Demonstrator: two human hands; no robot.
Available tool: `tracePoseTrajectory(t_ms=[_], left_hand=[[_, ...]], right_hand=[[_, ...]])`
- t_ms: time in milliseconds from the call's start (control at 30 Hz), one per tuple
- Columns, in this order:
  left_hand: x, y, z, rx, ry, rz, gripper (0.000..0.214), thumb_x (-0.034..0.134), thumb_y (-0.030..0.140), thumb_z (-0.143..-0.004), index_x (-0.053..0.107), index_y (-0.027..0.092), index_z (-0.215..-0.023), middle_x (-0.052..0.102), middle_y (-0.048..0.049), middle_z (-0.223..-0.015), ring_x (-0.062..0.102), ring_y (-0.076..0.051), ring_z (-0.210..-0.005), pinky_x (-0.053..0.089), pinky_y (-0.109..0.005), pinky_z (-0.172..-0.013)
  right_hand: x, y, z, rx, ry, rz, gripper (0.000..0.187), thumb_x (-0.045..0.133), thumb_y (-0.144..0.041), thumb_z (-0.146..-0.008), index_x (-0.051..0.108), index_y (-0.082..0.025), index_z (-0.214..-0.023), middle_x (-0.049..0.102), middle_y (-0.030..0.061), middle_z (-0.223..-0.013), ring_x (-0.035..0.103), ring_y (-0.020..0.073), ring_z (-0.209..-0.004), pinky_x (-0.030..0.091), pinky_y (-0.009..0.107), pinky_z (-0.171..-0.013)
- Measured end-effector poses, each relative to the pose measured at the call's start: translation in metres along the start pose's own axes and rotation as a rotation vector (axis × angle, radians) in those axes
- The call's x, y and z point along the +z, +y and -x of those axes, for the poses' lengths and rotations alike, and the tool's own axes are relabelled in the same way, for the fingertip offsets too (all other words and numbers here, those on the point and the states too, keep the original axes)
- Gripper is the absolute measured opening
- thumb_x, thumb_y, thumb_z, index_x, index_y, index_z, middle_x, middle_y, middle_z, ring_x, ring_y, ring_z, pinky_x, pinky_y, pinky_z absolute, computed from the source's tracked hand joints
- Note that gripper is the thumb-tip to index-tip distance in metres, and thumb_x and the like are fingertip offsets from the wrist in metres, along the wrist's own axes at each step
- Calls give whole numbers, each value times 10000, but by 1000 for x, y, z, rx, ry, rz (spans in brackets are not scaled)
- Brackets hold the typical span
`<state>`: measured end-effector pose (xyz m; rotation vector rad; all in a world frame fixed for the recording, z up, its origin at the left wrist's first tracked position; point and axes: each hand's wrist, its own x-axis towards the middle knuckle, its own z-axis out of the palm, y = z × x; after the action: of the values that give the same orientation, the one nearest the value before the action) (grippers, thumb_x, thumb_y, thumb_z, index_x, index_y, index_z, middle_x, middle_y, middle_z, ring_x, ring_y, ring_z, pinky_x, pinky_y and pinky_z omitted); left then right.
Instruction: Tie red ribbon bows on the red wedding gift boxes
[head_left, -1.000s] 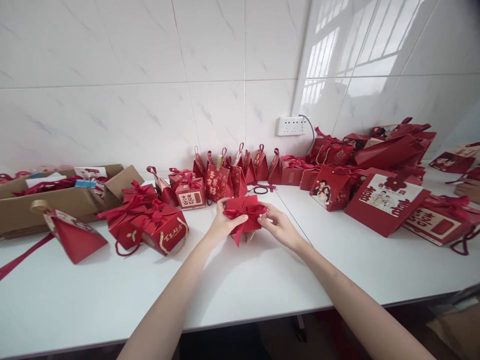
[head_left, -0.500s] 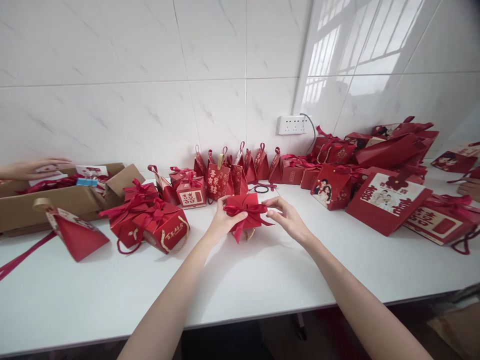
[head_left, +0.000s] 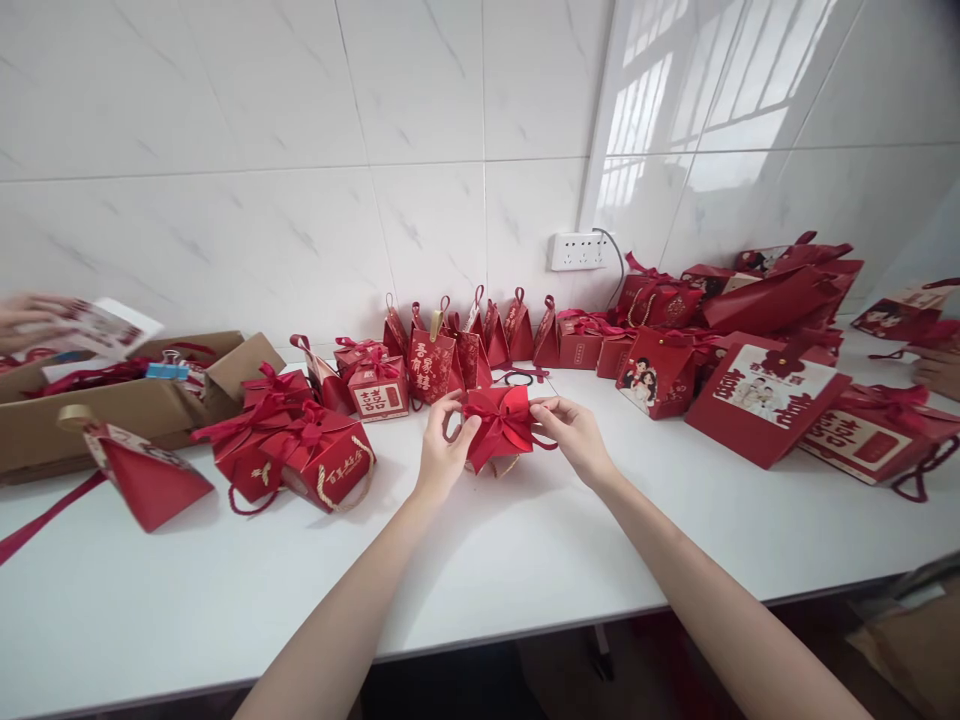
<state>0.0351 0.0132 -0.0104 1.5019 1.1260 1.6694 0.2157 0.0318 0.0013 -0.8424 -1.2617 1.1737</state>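
A small red gift box (head_left: 501, 432) with a red ribbon bow stands on the white table (head_left: 465, 560) in front of me. My left hand (head_left: 444, 450) pinches the ribbon at the box's left side. My right hand (head_left: 574, 435) pinches the ribbon end at the box's right side. Both hands are closed on the ribbon, one on each side of the bow.
Red gift boxes with rope handles (head_left: 300, 455) sit to the left, a row of small red pouches (head_left: 465, 345) along the tiled wall, larger red bags (head_left: 765, 395) at right. A cardboard box (head_left: 112, 400) stands far left, where another person's hand (head_left: 30, 315) lifts a card. A wall socket (head_left: 577, 250) is behind.
My hands moved apart to either side of the box, drawing the ribbon outward. At far left another person's hand came in and lifted a card from the cardboard box.
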Motion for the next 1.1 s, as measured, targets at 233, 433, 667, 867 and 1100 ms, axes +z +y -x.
tracePoseTrajectory(t_ms=[233,433,667,867,1100], left_hand=[[1,3,-2,35,43,-32,206,594,395,-793,509,210,-759,528,-85,-1233,471,-219,-1205,346,-351,-1020],[3,5,-2,-20,84,-42,297,573,441,-787,468,194,-659,581,-98,-1187,505,-230,-1160,350,-360,-1003],[7,1,0,-72,189,-63,279,547,431,-798,496,177,-694,613,-97,-1112,556,-210,-1039,383,-342,-930],[8,-1,2,-87,198,-76,266,537,425,-803,506,177,-716,602,-84,-1060,548,-206,-1005,381,-331,-899],[6,-4,-1,-146,164,-16,283,568,444,-772,519,178,-689,605,-35,-897,548,-166,-891,404,-260,-783]], right_hand=[[0,1,0,25,-16,-7,367,743,-511,-602,604,-174,-645,673,38,-828,630,157,-752,531,334,-805],[-1,1,-2,65,1,-10,368,726,-515,-621,604,-168,-630,662,22,-742,623,156,-714,519,303,-727],[-4,6,-2,96,7,24,360,705,-493,-664,589,-158,-601,634,3,-676,575,128,-650,451,263,-669],[-4,16,-5,133,20,27,409,673,-548,-677,600,-150,-615,604,13,-615,564,149,-626,448,300,-669],[-7,9,0,-24,-229,35,698,715,-570,-632,496,-247,-1211,527,96,-1273,486,275,-1190,384,441,-998]])
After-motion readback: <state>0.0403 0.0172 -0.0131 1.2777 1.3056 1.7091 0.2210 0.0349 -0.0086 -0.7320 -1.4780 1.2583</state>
